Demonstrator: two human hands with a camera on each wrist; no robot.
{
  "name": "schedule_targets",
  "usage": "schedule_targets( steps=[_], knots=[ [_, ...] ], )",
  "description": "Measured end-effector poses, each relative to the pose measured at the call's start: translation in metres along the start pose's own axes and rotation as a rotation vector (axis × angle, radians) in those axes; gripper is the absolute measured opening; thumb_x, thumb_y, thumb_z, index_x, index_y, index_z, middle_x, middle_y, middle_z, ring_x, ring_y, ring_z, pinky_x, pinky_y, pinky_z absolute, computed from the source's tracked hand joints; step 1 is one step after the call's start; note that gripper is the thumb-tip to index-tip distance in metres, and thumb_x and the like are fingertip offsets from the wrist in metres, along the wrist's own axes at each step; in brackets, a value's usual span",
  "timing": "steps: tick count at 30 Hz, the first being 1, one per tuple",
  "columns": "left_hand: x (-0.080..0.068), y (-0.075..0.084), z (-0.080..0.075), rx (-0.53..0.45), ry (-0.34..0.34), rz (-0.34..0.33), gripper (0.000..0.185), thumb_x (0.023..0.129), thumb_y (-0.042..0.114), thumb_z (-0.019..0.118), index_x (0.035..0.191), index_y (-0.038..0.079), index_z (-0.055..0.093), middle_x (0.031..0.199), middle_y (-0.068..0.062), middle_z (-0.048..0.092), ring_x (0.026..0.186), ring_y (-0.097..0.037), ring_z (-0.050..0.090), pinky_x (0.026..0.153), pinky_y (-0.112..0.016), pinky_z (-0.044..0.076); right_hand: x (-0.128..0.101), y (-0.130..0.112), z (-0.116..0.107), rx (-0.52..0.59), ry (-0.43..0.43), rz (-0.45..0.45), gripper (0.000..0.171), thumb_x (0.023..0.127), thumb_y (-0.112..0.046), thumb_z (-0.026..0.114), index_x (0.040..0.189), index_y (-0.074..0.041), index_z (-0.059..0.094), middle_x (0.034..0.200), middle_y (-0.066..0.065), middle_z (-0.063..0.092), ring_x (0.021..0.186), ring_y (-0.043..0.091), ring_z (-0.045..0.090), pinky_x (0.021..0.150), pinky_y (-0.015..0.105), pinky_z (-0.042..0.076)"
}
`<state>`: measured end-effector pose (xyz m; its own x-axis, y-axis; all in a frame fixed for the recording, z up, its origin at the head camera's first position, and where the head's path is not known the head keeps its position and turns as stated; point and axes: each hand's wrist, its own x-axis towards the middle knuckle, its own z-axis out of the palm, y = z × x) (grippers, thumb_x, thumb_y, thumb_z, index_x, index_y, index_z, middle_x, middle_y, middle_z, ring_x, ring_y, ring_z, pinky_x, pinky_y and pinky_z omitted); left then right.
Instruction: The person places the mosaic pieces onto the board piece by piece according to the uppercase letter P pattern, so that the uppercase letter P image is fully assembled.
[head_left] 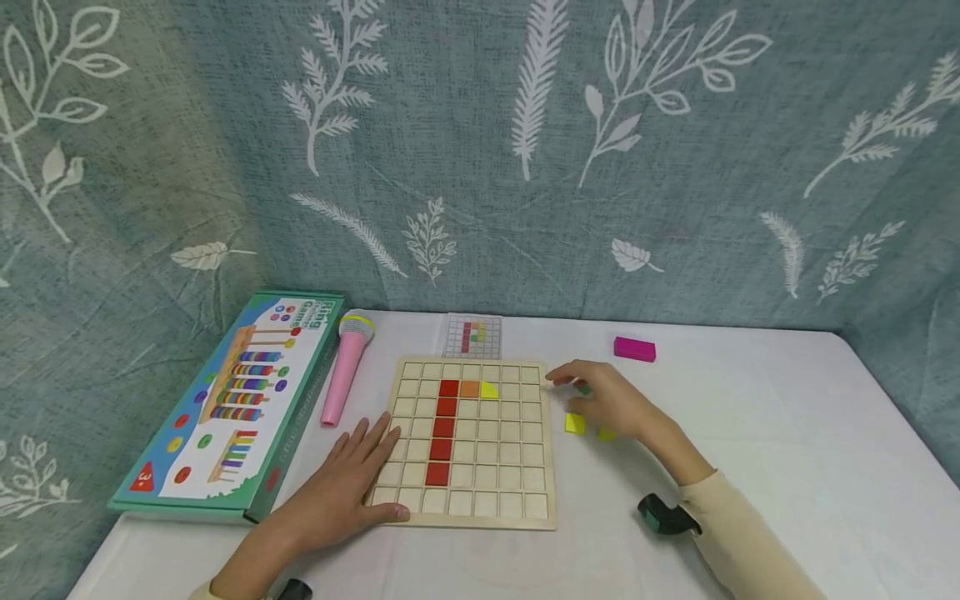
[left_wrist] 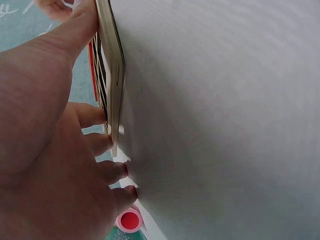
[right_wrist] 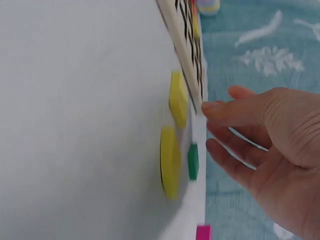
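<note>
A wooden grid board lies flat on the table. Set in its cells are a column of red squares, an orange square and a yellow piece with one rounded side. With fingers spread, my left hand rests on the board's left edge, its thumb near the lower left corner. My right hand hovers just off the board's right side, fingers loosely bent, with nothing seen between them. Below it lie two yellow pieces and a green piece, partly hidden by the hand in the head view.
A small pattern card lies behind the board. Left of it are a pink toy microphone and a green-edged game box. One magenta block lies at the back right. A patterned curtain hangs behind the table.
</note>
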<state>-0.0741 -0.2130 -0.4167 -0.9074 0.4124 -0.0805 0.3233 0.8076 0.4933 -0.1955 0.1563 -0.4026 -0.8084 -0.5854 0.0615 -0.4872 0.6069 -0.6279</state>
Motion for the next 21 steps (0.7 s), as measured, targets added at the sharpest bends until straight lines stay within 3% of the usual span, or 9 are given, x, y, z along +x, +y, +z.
schedule_targets(
  steps=[13, 21],
  knots=[
    [0.001, 0.000, 0.000, -0.002, -0.004, 0.000, 0.101, 0.080, 0.062, 0.067, 0.152, 0.001, 0.030, 0.161, -0.019, 0.018, 0.145, -0.047, 0.012, 0.114, -0.063, 0.014, -0.004, 0.023, -0.012, -0.107, 0.009, 0.105, 0.037, 0.083, 0.015, 0.064, 0.117, 0.002, 0.068, 0.121, 0.015, 0.067, 0.120, 0.034, 0.058, 0.102, 0.049, 0.046],
    [0.000, 0.003, -0.002, 0.000, -0.015, -0.011, 0.102, 0.080, 0.063, 0.067, 0.153, 0.001, 0.030, 0.161, -0.018, 0.018, 0.145, -0.047, 0.013, 0.114, -0.062, 0.014, -0.006, 0.026, -0.021, -0.082, 0.014, 0.115, 0.035, 0.080, 0.011, 0.072, 0.114, 0.004, 0.069, 0.108, 0.014, 0.069, 0.099, 0.028, 0.065, 0.087, 0.043, 0.056]
  ],
)
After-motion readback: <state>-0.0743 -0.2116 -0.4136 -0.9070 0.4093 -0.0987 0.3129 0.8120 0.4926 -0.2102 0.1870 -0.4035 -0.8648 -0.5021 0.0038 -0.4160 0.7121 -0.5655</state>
